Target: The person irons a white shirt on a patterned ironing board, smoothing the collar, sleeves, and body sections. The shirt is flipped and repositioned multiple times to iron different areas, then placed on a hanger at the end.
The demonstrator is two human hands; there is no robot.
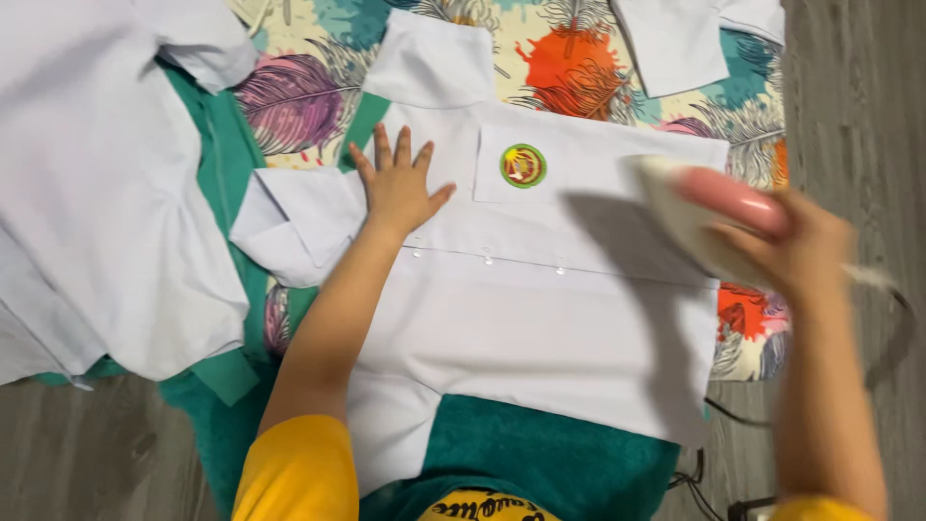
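Note:
A white short-sleeved shirt lies spread flat on a colourful feather-patterned cloth, with a round green and orange badge on its chest pocket. My left hand presses flat on the shirt near the collar, fingers spread. My right hand grips the pink handle of a white clothes iron, held blurred above the shirt's right edge. Small buttons run along the placket below my left hand.
Another white garment lies heaped at the left. More white fabric sits at the top right. A teal towel lies under the shirt, on the grey wooden floor. A black cord runs at the bottom right.

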